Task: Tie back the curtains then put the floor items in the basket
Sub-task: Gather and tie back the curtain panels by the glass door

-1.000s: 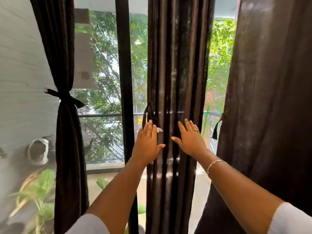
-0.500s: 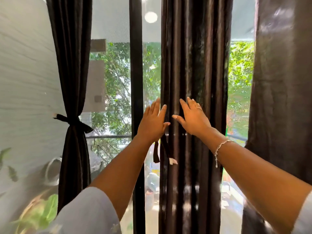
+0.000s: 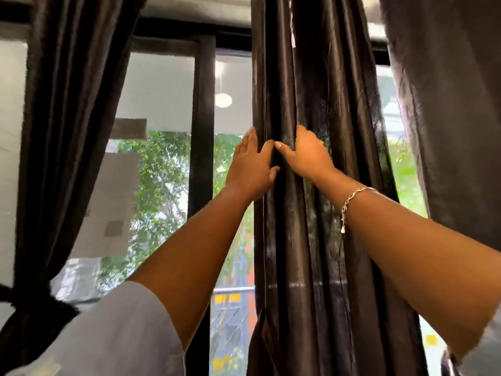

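Three dark brown curtains hang at a tall window. The middle curtain hangs loose in long folds. Both my hands are raised high on it, thumbs nearly touching. My left hand lies flat against its left edge, fingers straight. My right hand, with a bracelet on its wrist, curls its fingers into the folds. The left curtain is gathered by a dark tie at the lower left. Along the right edge, the right curtain hangs loose. Neither the floor, its items nor the basket is in view.
A black window post stands just left of my hands. Through the glass I see trees and a balcony railing. A round lamp shows in the upper pane.
Both hands have slid up the middle curtain from about waist height, and my view has tilted upward. My right hand's fingers now curl into the folds.
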`<state>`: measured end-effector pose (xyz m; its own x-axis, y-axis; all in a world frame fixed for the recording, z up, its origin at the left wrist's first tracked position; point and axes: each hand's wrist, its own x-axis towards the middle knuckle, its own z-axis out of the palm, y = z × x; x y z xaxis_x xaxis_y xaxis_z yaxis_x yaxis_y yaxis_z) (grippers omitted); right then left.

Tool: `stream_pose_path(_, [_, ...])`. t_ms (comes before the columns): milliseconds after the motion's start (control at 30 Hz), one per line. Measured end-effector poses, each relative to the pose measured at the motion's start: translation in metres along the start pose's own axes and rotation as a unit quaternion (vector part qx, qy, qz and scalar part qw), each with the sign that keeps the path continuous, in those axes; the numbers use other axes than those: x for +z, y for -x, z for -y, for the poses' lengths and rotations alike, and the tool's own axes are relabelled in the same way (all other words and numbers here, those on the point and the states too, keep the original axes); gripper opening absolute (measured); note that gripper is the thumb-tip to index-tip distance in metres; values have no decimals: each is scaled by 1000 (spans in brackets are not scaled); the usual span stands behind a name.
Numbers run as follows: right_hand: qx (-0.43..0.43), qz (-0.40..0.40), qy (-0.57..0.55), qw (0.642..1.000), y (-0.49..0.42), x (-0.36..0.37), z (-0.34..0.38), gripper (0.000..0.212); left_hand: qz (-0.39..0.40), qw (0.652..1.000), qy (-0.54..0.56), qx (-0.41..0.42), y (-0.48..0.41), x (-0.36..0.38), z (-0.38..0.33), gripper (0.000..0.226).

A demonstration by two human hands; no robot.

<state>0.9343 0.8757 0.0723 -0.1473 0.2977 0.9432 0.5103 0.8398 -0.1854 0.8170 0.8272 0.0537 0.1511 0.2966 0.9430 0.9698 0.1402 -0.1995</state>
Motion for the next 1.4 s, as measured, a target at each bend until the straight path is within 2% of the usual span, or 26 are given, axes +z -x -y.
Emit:
stream_pose_path(200, [49, -42, -49, 997, -51, 2, 1, 55, -36, 997, 48, -49, -47, 8, 5, 60])
stream_pose_path(333, [53, -66, -98, 992, -77, -5, 5, 58, -85, 992, 83, -47, -61, 2, 19, 39])
stream_pose_path(467, [42, -88, -116, 988, -93, -4, 17, 45, -119, 989, 64, -63, -57, -13, 62, 38])
stream_pose_path(567, [29, -92, -111, 989, -100, 5, 33, 45, -133, 986, 23, -100, -43, -36, 110, 32])
stream_pose_path(700, [8, -83, -119, 989, -106, 24, 58, 46, -120, 980, -74, -140, -30, -87, 172, 45])
stream_pose_path(800, [-5, -66, -140, 988, -107, 38, 79, 58, -123, 960, -151, -200, -15, -138, 214, 50])
stream_pose_path(933, [-36, -51, -178, 982, -109, 50, 107, 65, -123, 936, -184, -273, 9, -186, 245, 51])
stream_pose_path(1067, [-36, -38, -189, 981, -109, 58, 118, 67, -114, 951, -143, -249, 7, -189, 231, 54])
stream_pose_path(1233, [-12, -106, -198, 974, -109, 48, 110, 49, -107, 975, -66, -181, 1, -178, 205, 54])
stream_pose_path(1400, [12, -154, -179, 972, -111, 28, 94, 40, -83, 980, 38, -179, -10, -164, 199, 53])
